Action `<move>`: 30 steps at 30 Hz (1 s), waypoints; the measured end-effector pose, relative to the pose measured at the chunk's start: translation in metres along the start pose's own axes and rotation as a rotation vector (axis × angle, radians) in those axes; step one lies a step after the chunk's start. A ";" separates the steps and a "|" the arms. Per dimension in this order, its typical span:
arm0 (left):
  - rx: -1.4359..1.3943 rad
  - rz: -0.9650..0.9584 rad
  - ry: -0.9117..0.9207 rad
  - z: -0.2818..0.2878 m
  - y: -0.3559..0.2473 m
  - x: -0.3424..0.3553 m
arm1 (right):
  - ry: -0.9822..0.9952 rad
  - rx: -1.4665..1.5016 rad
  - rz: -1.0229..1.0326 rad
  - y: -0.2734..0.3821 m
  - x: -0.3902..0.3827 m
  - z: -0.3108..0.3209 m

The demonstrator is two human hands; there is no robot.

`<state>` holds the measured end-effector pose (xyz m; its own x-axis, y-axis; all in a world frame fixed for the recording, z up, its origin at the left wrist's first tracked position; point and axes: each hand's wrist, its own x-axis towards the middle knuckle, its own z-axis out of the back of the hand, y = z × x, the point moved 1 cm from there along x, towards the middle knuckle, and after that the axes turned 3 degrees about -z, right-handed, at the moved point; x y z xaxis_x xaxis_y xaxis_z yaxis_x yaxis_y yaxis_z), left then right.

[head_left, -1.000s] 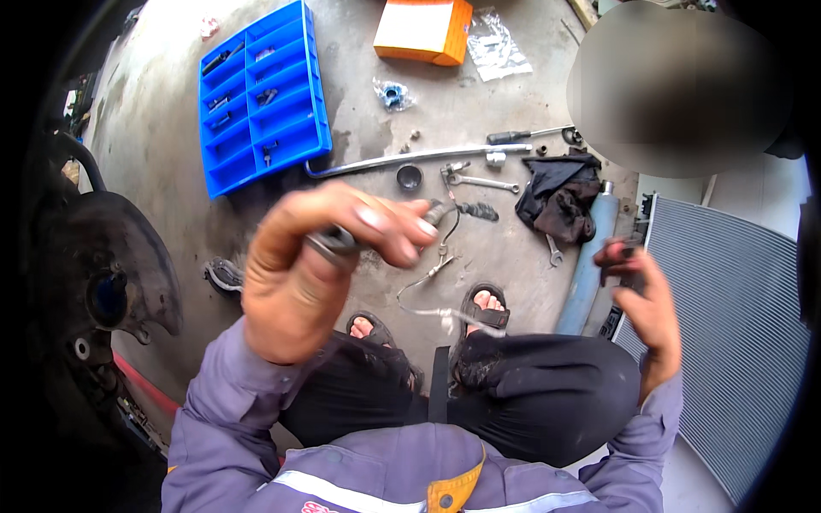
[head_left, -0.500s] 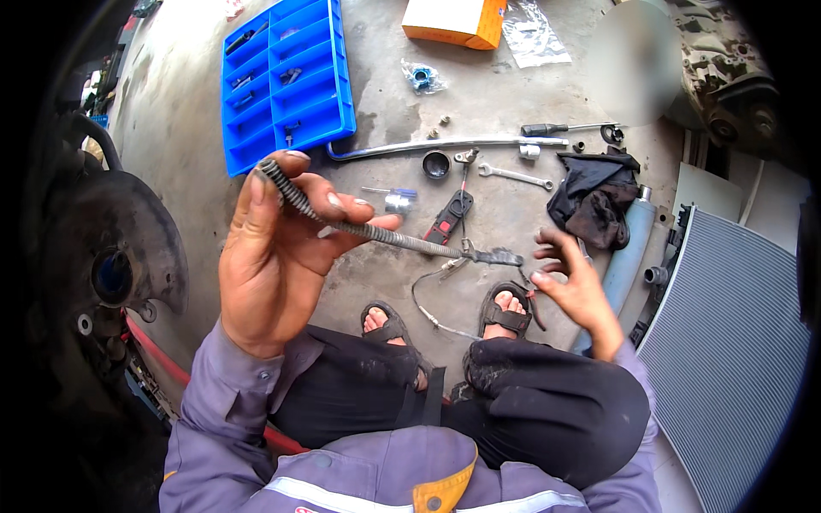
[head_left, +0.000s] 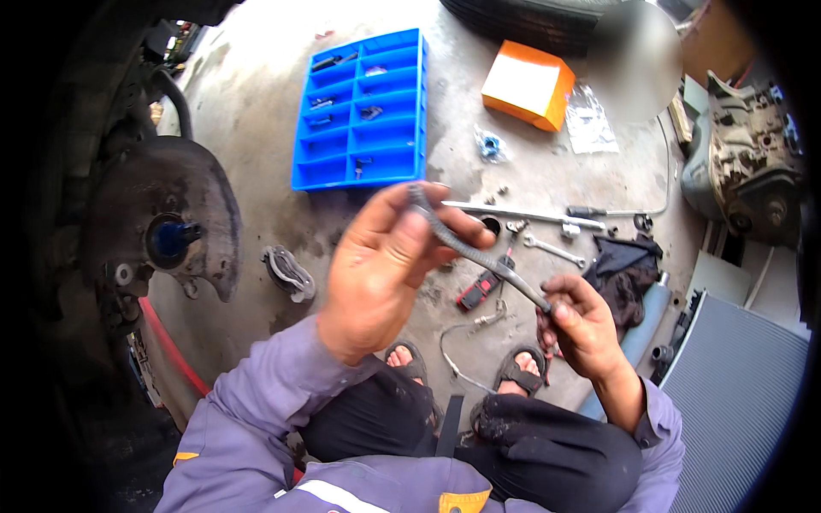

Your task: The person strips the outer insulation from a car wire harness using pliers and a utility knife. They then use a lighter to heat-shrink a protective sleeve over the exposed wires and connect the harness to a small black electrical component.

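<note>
While in both hands [head_left: 368, 282] [head_left: 588, 329], hose [head_left: 469, 250] well off edge of rusty plate [head_left: 128, 209]

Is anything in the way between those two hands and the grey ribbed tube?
Nothing visible. The left hand holds the grey ribbed tube near its upper end, and the right hand grips it lower down, both directly. The red-and-black tool seen past the tube lies on the floor, not between them.
</note>
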<state>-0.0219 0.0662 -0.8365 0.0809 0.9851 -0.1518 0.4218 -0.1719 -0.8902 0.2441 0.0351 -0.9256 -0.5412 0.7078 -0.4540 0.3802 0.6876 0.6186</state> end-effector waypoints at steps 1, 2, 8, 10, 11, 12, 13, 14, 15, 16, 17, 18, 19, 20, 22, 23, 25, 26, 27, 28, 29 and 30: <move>-0.007 -0.002 0.029 0.001 0.004 -0.001 | -0.002 -0.023 0.021 -0.002 -0.003 0.001; 0.001 -0.030 0.059 0.001 0.005 -0.001 | 0.018 0.022 0.022 -0.005 -0.001 0.003; 0.082 -0.002 0.161 -0.001 0.005 -0.009 | 0.033 -0.217 -0.046 -0.021 0.001 -0.001; 0.126 0.037 0.180 -0.003 0.007 -0.010 | 0.030 -0.198 -0.058 -0.024 0.005 -0.007; 0.150 0.076 0.188 -0.005 0.008 -0.013 | 0.046 -0.156 -0.067 -0.026 0.008 -0.009; 0.174 0.115 0.197 -0.008 0.010 -0.016 | 0.061 -0.127 -0.064 -0.030 0.008 -0.010; 0.183 0.083 0.227 -0.008 0.013 -0.016 | 0.089 -0.095 -0.055 -0.032 0.010 -0.012; 0.191 0.052 0.257 -0.007 0.018 -0.017 | 0.116 -0.091 -0.053 -0.037 0.013 -0.012; 0.200 0.020 0.288 -0.007 0.021 -0.018 | 0.143 -0.086 -0.051 -0.042 0.015 -0.012; 0.196 0.029 0.265 -0.012 0.021 -0.020 | 0.166 -0.082 -0.052 -0.044 0.016 -0.016; 0.197 0.072 0.264 -0.013 0.019 -0.021 | 0.158 -0.050 -0.100 -0.043 0.013 -0.023; 0.198 0.114 0.263 -0.012 0.016 -0.023 | 0.223 -0.073 -0.125 -0.042 0.015 -0.027; 0.200 0.161 0.262 -0.012 0.015 -0.024 | 0.287 -0.091 -0.151 -0.043 0.016 -0.029; 0.122 0.192 0.253 -0.014 0.016 -0.025 | 0.327 -0.129 -0.170 -0.043 0.015 -0.034; 0.029 0.237 0.224 -0.013 0.020 -0.023 | 0.370 -0.324 -0.208 -0.037 0.014 -0.040; -0.014 0.258 0.207 -0.011 0.022 -0.023 | 0.407 -0.346 -0.213 -0.038 0.015 -0.043; -0.052 0.253 0.193 -0.013 0.031 -0.023 | 0.426 -0.468 -0.139 -0.034 0.014 -0.052; -0.068 0.277 0.185 -0.014 0.032 -0.023 | 0.434 -0.530 -0.102 -0.033 0.014 -0.054; -0.083 0.300 0.176 -0.014 0.033 -0.023 | 0.447 -0.500 -0.140 -0.035 0.015 -0.053; -0.092 0.291 0.115 -0.012 0.032 -0.021 | 0.463 -0.468 -0.178 -0.039 0.018 -0.051; -0.127 0.278 0.110 -0.012 0.030 -0.017 | 0.479 -0.435 -0.215 -0.041 0.020 -0.051; -0.163 0.264 0.103 -0.012 0.027 -0.013 | 0.491 -0.592 -0.222 -0.040 0.018 -0.050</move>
<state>-0.0003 0.0485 -0.8532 0.2946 0.9016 -0.3169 0.5121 -0.4289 -0.7442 0.1814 0.0123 -0.9263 -0.8782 0.3175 -0.3577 -0.1618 0.5065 0.8469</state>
